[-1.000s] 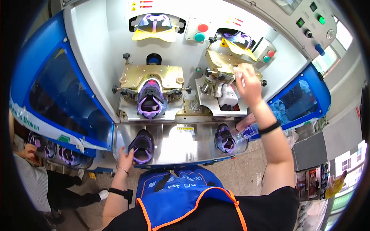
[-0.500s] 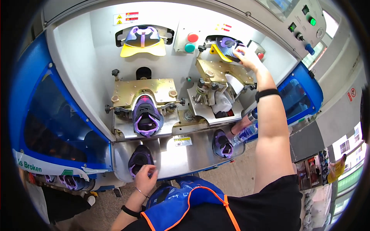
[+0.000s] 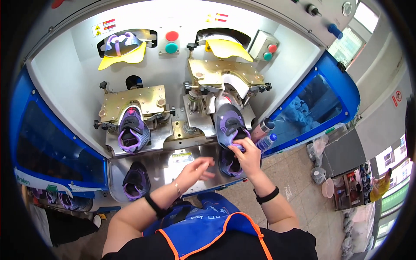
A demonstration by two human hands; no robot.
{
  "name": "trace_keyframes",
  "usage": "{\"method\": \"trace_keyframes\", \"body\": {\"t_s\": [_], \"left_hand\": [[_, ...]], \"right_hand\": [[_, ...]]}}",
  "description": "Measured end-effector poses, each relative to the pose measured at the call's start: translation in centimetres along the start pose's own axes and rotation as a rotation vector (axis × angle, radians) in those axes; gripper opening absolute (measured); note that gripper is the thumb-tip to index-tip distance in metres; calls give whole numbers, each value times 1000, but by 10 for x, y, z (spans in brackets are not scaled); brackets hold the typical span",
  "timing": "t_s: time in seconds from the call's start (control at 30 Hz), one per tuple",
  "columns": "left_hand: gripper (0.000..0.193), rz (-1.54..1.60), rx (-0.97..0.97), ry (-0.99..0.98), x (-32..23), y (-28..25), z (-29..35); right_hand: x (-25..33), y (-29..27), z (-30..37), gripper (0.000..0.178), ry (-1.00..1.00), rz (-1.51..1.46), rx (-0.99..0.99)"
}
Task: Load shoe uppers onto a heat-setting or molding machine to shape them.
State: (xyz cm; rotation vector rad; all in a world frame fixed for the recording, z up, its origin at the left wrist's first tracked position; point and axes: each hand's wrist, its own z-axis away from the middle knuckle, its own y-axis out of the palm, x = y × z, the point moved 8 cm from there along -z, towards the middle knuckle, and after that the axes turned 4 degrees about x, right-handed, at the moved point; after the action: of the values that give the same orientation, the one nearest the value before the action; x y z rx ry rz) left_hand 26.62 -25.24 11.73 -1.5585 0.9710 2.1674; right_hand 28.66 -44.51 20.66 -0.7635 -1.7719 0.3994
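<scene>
The dark grey-and-purple fabric shoe point(image 3: 229, 120) hangs just beyond the right hand point(image 3: 247, 158), its purple-edged heel pinched between thumb and fingertips. From where I stand, the left hand point(image 3: 195, 174) has its fingers loosely spread, with nothing visible in them, to the left of that grip and apart from the shoe.

Just under the right fingers sits a second black-and-purple shoe point(image 3: 230, 164); past them, beyond the held shoe's toe, is a brass-coloured metal clamp plate point(image 3: 223, 69). Just right of those fingers stand a pink metal flask point(image 3: 262, 128) and a clear plastic bottle with a blue cap point(image 3: 265, 142).

With only the heel pinched, I'd judge the shoe could twist or slip, its toe meeting the metal askew; a rightward swing of the elbow could topple the bottle.

I can't tell whether the toe touches anything. The left fingers are blurred, and the right hand partly covers the lower shoe.
</scene>
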Motion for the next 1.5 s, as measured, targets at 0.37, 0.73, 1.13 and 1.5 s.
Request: {"method": "trace_keyframes", "body": {"t_s": [0.37,0.73,1.13,1.5], "left_hand": [[40,563,-192,198,-19,27,-140],[43,474,-267,174,-29,19,-144],[42,459,-301,143,-25,18,-144],[49,439,-296,164,-27,16,-143]], "right_hand": [[24,-35,-70,31,-356,280,-34],[-2,2,-102,48,-389,116,100],[-4,4,-101,45,-397,123,68],[0,6,-105,43,-359,181,149]]}}
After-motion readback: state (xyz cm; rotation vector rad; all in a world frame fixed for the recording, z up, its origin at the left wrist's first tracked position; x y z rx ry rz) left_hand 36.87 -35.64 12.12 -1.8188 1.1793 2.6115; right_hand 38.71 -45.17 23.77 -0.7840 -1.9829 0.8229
